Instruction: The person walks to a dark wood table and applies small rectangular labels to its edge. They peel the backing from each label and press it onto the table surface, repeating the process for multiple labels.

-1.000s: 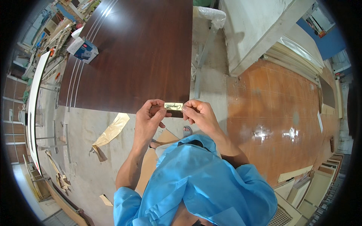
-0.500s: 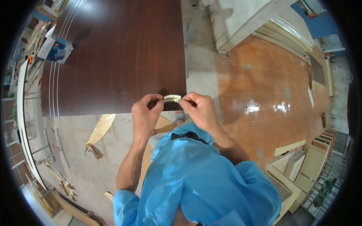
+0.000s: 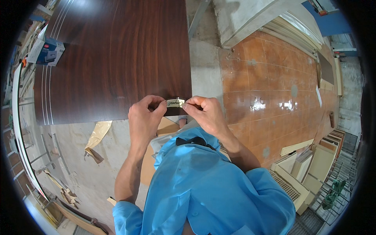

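A small curved gold label [image 3: 175,102] with dark lettering is stretched between my two hands at the near right corner of a dark brown wood-grain panel [image 3: 117,74]. My left hand [image 3: 147,113] pinches the label's left end between thumb and forefinger. Its right end is pinched the same way by my right hand [image 3: 205,113]. The label lies over the panel's surface, close to the near edge; I cannot tell whether it touches the wood. Three pale lines run along the panel's left side.
A blue and white box [image 3: 49,53] stands on the panel's far left. Gold wrapping film [image 3: 98,135] lies on the concrete floor at left. Orange tiles [image 3: 258,86] cover the right-hand floor, with stacked cream boards [image 3: 305,168] at lower right and a concrete pillar [image 3: 250,19] beyond.
My view has shifted slightly, so the panel and box sit further left. Both hands keep their pinch on the label, which now looks straighter and catches more light.
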`<act>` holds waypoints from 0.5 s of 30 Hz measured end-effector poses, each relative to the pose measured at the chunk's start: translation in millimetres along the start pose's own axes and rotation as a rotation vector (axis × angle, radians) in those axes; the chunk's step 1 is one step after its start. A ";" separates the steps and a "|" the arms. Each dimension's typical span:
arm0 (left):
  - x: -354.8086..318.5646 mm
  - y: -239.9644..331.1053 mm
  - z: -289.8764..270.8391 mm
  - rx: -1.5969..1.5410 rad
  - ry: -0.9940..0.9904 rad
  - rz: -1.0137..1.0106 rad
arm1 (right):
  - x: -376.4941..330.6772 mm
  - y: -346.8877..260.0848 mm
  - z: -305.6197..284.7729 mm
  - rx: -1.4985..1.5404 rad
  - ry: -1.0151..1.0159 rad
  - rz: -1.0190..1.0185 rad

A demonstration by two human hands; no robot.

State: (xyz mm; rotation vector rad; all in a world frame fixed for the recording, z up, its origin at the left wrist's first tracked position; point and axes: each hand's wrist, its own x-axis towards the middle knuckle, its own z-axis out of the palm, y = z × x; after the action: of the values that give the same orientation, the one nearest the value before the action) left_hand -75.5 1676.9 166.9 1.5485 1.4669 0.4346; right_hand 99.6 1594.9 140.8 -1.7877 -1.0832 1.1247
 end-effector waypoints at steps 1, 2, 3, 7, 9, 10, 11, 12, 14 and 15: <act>0.7 0.8 -0.2 0.012 0.007 0.010 | 0.5 -0.6 0.3 0.002 -0.004 0.005; 1.4 1.4 -0.5 0.023 0.014 0.021 | 1.0 -1.6 0.4 0.005 -0.009 0.009; 2.1 1.8 -0.8 0.038 0.016 0.026 | 1.6 -2.8 0.3 -0.008 -0.006 0.003; 3.7 2.1 -1.1 0.080 0.022 0.055 | 0.8 -10.5 -1.6 -0.086 0.008 0.013; 3.5 2.0 -0.7 0.087 0.029 0.064 | -1.0 -14.3 -0.9 -0.138 0.025 0.014; 3.1 2.0 -0.2 0.086 0.036 0.065 | -1.6 -15.6 0.2 -0.164 0.041 0.002; 2.9 2.0 0.2 0.073 0.036 0.059 | -2.0 -16.3 1.5 -0.190 0.056 -0.009; 2.6 1.9 0.6 0.095 0.043 0.069 | -2.2 -16.5 2.8 -0.193 0.072 -0.034; 2.0 1.8 1.1 0.115 0.047 0.073 | -2.7 -15.6 5.4 -0.198 0.103 -0.087; 1.5 1.6 1.7 0.118 0.049 0.081 | -2.6 -14.7 6.1 -0.226 0.116 -0.119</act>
State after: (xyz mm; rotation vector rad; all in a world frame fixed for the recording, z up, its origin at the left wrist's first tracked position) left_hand -73.0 1677.8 166.8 1.7059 1.4943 0.4431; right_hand 89.3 1598.8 152.7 -1.9084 -1.2688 0.8439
